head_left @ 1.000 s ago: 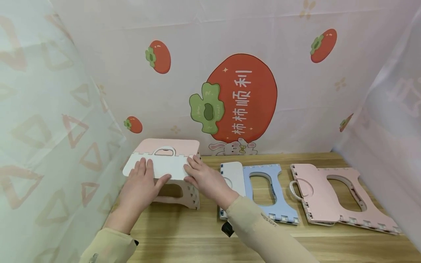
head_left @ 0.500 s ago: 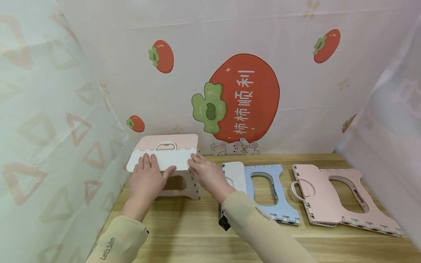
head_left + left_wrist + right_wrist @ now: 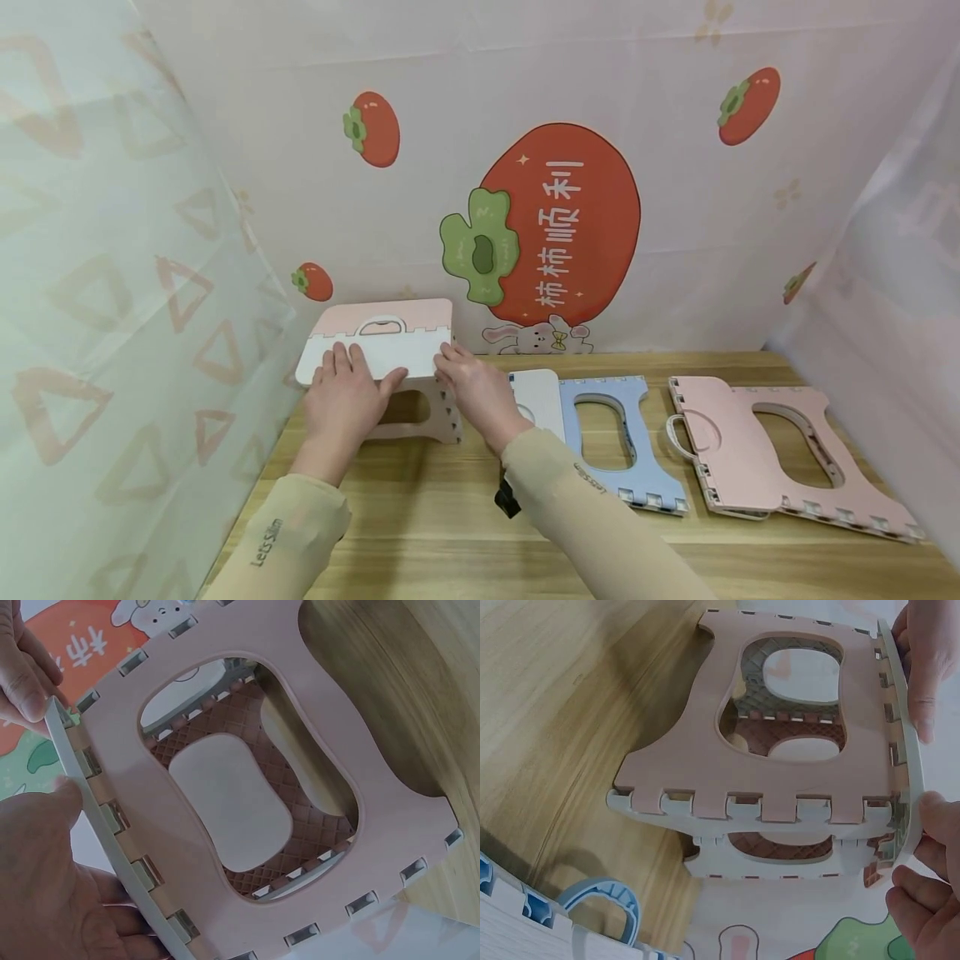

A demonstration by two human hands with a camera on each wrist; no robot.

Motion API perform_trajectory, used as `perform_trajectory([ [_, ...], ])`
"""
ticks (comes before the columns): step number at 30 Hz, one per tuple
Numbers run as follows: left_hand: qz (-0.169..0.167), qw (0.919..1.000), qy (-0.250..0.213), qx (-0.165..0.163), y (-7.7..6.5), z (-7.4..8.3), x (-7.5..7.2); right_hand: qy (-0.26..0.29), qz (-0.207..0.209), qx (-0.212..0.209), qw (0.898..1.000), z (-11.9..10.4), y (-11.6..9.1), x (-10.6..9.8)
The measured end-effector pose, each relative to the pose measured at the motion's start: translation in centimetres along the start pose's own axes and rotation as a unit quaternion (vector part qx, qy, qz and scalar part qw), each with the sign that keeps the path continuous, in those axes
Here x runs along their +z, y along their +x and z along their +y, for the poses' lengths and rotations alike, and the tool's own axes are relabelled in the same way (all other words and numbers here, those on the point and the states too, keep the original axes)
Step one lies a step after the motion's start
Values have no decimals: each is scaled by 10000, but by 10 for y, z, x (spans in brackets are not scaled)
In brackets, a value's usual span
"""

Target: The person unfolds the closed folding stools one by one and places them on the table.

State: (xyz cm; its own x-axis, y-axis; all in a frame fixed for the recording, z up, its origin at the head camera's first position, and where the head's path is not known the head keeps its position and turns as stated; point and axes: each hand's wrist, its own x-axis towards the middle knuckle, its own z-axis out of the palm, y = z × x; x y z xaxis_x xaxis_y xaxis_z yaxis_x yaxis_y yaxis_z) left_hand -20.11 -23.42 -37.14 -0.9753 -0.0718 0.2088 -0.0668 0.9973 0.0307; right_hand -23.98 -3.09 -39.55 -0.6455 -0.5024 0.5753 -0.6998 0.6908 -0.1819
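Observation:
An unfolded pink-and-white folding step stool stands at the back left, its top level and a white carry handle lying at mid-top. My left hand rests on the white half of the top with straight fingers, thumb along the front edge. My right hand grips the top's right front corner with curled fingers. In the left wrist view, the pink front leg panel with its large cut-out faces the camera. The right wrist view shows the hinged side panels spread between the legs.
A blue-and-white folded stool lies flat right of the standing one, partly behind my right forearm. Further right lies a folded pink stool. Both are on the wood-grain table. Printed cloth walls close in the back and sides.
The standing stool has slid back toward the rear wall, both hands moving along with it on its top. The two folded stools stay where they were.

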Motion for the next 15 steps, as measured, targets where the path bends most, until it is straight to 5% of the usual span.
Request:
perform_trajectory([
  [15, 178, 9998, 60, -39, 4, 1, 6, -21, -154, 94, 9998, 4, 2, -1],
])
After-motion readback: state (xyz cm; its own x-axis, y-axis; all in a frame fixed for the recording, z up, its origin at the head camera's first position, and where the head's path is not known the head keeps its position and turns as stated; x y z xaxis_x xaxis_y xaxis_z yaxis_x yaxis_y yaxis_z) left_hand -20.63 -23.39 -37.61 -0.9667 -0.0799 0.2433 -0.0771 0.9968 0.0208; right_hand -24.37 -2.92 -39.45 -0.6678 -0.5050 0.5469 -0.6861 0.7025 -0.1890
